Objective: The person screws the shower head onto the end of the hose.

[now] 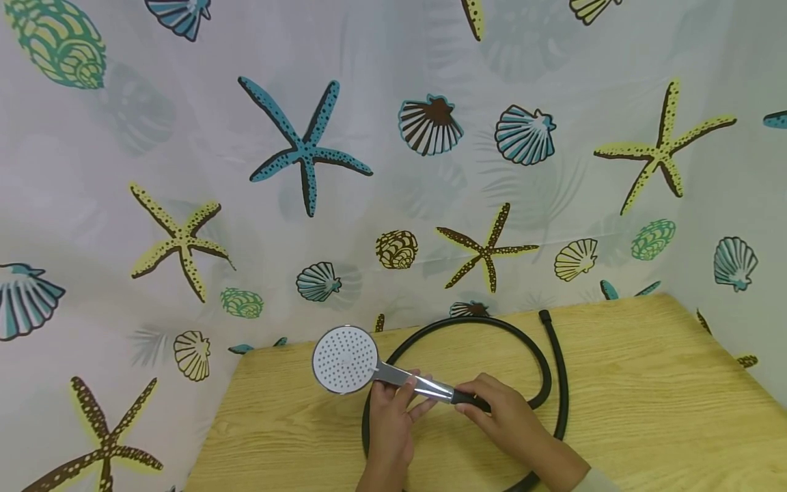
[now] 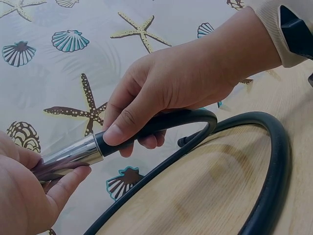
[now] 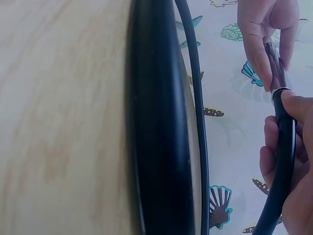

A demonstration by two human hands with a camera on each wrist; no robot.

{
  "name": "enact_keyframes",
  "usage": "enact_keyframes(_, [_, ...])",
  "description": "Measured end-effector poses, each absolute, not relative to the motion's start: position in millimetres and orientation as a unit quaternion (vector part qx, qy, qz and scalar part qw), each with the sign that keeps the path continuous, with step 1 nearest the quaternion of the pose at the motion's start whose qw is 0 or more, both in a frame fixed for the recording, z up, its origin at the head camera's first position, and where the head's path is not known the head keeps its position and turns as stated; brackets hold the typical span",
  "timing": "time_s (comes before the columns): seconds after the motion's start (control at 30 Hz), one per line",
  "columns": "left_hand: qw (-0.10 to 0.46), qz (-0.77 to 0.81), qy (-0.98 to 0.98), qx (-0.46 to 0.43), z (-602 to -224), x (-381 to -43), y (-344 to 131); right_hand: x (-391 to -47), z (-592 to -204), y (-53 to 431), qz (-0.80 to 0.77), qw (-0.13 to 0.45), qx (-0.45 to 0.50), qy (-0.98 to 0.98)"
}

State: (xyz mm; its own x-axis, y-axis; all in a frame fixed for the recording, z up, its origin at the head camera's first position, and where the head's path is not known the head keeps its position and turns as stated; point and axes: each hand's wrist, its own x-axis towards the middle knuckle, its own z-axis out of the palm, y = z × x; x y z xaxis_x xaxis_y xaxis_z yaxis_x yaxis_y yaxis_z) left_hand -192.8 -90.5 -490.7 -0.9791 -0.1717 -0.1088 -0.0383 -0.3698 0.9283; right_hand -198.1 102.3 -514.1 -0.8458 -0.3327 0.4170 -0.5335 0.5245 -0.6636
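Observation:
A shower head with a round white spray face and a chrome handle is held above the table, its face toward the head camera. My left hand grips the chrome handle between thumb and fingers. At the handle's lower end, my right hand pinches the end of a black hose, which meets the chrome rim. In the right wrist view the hose end sits against that rim; the joint's inside is hidden.
The hose loops over the wooden table, its free end lying near the back edge. A curtain printed with shells and starfish hangs behind and at both sides.

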Motion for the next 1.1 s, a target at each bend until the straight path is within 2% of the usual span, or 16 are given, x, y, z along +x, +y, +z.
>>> enact_keyframes(1.1, [0.048, -0.821, -0.559, 0.103, -490.2, -194.9, -89.2, -198.2, -514.0, 103.5, 0.4, 0.095, 0.255, -0.875])
